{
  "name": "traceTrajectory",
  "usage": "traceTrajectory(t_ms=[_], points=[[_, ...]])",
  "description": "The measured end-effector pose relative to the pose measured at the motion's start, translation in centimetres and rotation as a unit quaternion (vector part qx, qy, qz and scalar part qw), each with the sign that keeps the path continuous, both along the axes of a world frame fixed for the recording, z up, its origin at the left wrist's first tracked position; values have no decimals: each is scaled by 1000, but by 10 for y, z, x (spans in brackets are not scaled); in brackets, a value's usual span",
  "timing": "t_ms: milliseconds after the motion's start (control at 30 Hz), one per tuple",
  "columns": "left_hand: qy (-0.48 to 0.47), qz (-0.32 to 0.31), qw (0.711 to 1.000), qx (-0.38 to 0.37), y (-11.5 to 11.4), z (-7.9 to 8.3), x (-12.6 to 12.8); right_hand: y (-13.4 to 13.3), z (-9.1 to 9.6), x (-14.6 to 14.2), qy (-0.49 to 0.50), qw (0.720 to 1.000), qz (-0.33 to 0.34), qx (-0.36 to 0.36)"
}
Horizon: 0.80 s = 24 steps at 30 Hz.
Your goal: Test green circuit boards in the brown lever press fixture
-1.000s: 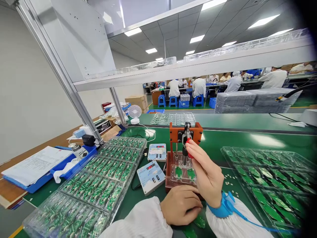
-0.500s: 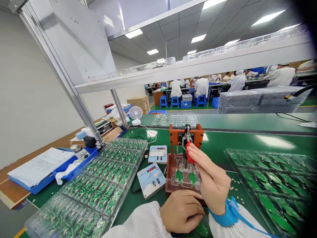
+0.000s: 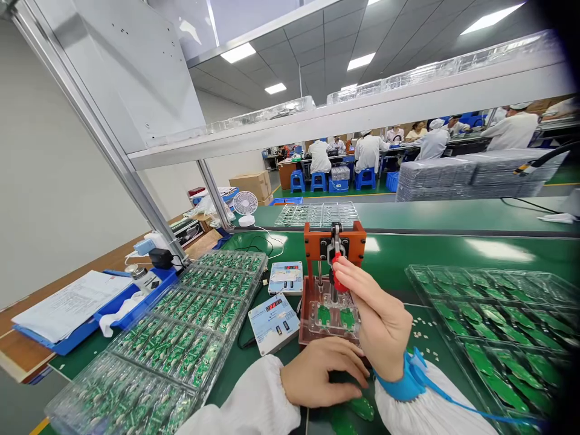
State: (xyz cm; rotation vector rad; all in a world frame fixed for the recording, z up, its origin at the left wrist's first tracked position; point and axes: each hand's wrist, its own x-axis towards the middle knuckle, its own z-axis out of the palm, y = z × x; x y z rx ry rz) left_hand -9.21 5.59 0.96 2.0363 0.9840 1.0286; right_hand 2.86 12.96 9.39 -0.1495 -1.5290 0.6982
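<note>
My right hand (image 3: pixel 376 320) grips the red handle (image 3: pixel 339 275) of a toggle clamp on an orange-framed test fixture (image 3: pixel 334 241). Under the clamp, a clear acrylic plate (image 3: pixel 328 326) holds two green circuit boards (image 3: pixel 324 314). My left hand (image 3: pixel 321 371) rests in front of the fixture, fingers curved above a loose green circuit board (image 3: pixel 361 408). Two small digital testers (image 3: pixel 273 323) stand to the fixture's left. Clear trays of green boards lie on both sides: one at left (image 3: pixel 181 326), another at right (image 3: pixel 489 332).
Small white parts (image 3: pixel 426 338) are scattered on the green bench mat. A blue tray (image 3: pixel 136 302) holds papers at far left. A metal shelf (image 3: pixel 362 118) spans overhead on aluminium posts. Beyond stand a white fan (image 3: pixel 245 203), stacked clear trays (image 3: pixel 471 175) and seated co-workers (image 3: pixel 369 154).
My left hand has shifted left and its fingers have spread a little. My right hand stays on the red handle, and the whole view has drifted slightly.
</note>
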Motion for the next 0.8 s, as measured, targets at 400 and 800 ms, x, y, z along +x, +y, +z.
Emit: traceTrajectory(t_ms=[400,800], points=[[241,233,924,-181,11,67,-114,4,-1,0,-18,1000,-3,20],[537,144,778,-292,63,40,-150,4,0,1,-10,1000,1,22]])
